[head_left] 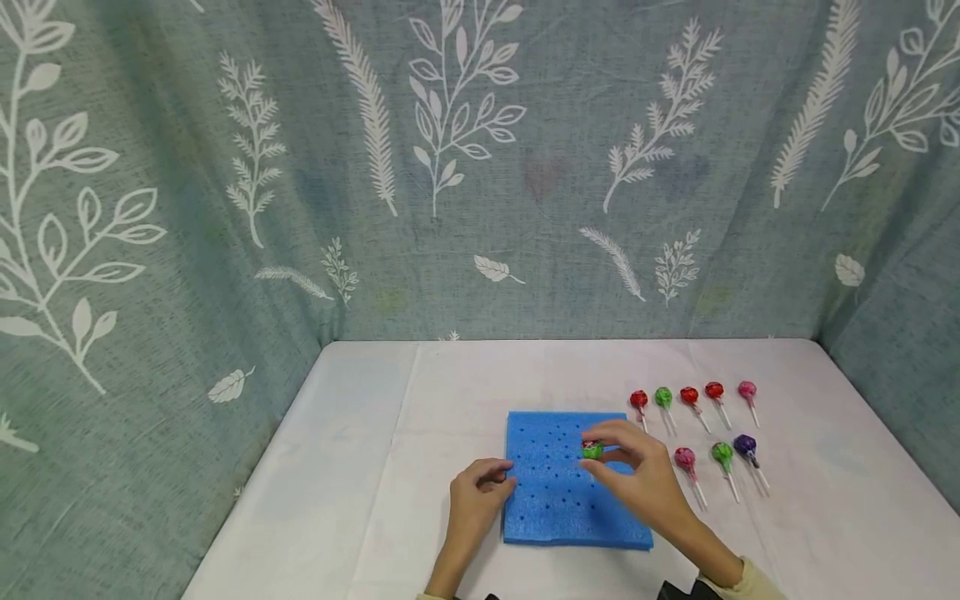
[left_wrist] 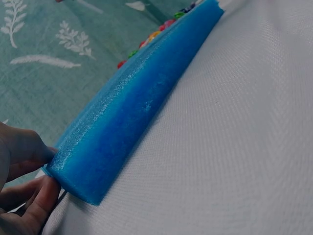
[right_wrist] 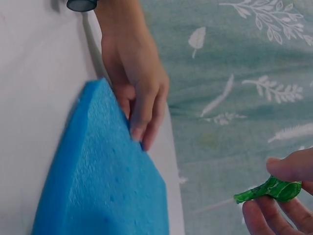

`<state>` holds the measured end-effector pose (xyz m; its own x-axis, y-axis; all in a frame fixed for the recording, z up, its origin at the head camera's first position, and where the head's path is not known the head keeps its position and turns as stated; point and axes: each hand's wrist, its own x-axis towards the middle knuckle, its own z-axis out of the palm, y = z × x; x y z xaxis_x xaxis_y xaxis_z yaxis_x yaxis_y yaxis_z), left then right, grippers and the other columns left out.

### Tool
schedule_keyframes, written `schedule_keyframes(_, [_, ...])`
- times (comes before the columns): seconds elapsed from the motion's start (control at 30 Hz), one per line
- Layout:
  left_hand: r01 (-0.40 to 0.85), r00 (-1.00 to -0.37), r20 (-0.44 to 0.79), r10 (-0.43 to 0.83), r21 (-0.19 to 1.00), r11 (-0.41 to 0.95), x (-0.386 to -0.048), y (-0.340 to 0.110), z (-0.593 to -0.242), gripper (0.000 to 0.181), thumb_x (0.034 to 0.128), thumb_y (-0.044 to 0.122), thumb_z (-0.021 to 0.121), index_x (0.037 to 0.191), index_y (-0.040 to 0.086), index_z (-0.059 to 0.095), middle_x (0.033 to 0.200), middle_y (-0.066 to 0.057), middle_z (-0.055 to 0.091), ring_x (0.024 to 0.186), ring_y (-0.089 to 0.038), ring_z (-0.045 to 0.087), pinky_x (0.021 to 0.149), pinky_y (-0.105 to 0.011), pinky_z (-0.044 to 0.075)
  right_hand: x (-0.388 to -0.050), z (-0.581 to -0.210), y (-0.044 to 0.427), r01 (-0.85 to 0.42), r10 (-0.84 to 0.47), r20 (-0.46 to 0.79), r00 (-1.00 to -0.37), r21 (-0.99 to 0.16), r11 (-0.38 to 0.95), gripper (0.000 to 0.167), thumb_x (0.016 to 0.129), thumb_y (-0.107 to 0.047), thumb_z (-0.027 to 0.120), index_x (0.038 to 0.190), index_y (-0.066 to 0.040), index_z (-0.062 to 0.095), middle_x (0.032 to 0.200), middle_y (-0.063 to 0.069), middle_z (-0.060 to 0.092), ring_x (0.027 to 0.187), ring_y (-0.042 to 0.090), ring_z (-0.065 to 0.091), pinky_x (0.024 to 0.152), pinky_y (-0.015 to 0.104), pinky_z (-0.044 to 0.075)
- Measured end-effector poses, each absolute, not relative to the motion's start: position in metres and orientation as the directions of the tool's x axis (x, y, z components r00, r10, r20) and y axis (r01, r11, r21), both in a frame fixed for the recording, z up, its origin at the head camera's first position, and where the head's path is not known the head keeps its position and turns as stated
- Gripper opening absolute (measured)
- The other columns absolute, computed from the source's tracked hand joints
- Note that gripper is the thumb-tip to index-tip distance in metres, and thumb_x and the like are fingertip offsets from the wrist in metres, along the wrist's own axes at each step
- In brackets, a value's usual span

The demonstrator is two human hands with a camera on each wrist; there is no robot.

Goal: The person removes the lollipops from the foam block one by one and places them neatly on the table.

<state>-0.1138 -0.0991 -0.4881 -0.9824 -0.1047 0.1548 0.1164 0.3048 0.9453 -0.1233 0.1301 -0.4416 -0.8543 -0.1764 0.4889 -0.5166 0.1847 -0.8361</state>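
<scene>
A blue foam block (head_left: 558, 527) with rows of small holes lies flat on the table. At its left edge my left hand (head_left: 474, 502) pinches the foam between thumb and fingers; the left wrist view shows the fingers (left_wrist: 41, 200) at the block's corner. Above the block's right part, my right hand (head_left: 643, 477) holds a green-wrapped lollipop (right_wrist: 288, 191) by its candy head. The lollipop's white stick points away from the fingers in the right wrist view, clear of the foam.
Right of the block, two rows of lollipops lie on the white table (head_left: 420, 400), among them a red one (head_left: 638, 399), a green one (head_left: 722, 453) and a purple one (head_left: 746, 446). A patterned green curtain (head_left: 465, 250) hangs around the table.
</scene>
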Motion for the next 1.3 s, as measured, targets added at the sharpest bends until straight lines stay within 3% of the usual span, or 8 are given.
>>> schedule_keyframes(0.23, [0.106,-0.980,0.150,-0.129,0.948,0.301,-0.125,-0.103,-0.516,0.022,0.0732,-0.005,0.074,0.095,-0.003,0.071,0.091,-0.016,0.067,0.083,-0.032,0.062,0.068,-0.022,0.053,-0.124,-0.439,0.142,-0.520,-0.155,0.498,-0.853,-0.833,0.189,0.034,0.076,0.004,0.073,0.107,-0.008,0.067,0.104,0.009,0.062,0.089,0.017,0.062,0.072,0.027,0.055])
schedule_keyframes(0.53, [0.122,-0.979,0.165,-0.118,0.944,0.306,-0.129,-0.107,-0.529,0.022,0.0730,0.003,0.077,0.095,0.005,0.073,0.090,-0.006,0.067,0.081,-0.019,0.062,0.068,-0.020,0.052,-0.128,-0.433,0.157,-0.485,-0.113,0.475,-0.873,-0.817,0.311,0.033,0.076,0.004,0.074,0.106,-0.007,0.067,0.103,0.002,0.062,0.088,0.012,0.062,0.074,0.027,0.055])
schedule_keyframes(1.0, [0.116,-0.979,0.160,-0.123,0.945,0.306,-0.129,-0.106,-0.530,0.022,0.0730,0.002,0.077,0.095,0.005,0.073,0.089,-0.006,0.066,0.081,-0.018,0.062,0.068,-0.020,0.052,-0.129,-0.422,0.177,-0.521,-0.086,0.525,-0.846,-0.784,0.336,0.036,0.075,0.010,0.072,0.108,-0.001,0.066,0.103,0.011,0.063,0.090,0.008,0.062,0.072,0.022,0.054])
schedule_keyframes(1.3, [0.138,-0.977,0.182,-0.116,0.941,0.309,-0.130,-0.106,-0.531,0.022,0.0736,0.002,0.076,0.096,0.003,0.072,0.091,-0.007,0.067,0.082,-0.020,0.062,0.068,-0.020,0.052,-0.125,-0.417,0.188,-0.447,-0.040,0.477,-0.878,-0.787,0.424,0.038,0.074,0.011,0.073,0.110,0.000,0.066,0.104,0.011,0.063,0.088,0.005,0.061,0.072,0.021,0.054])
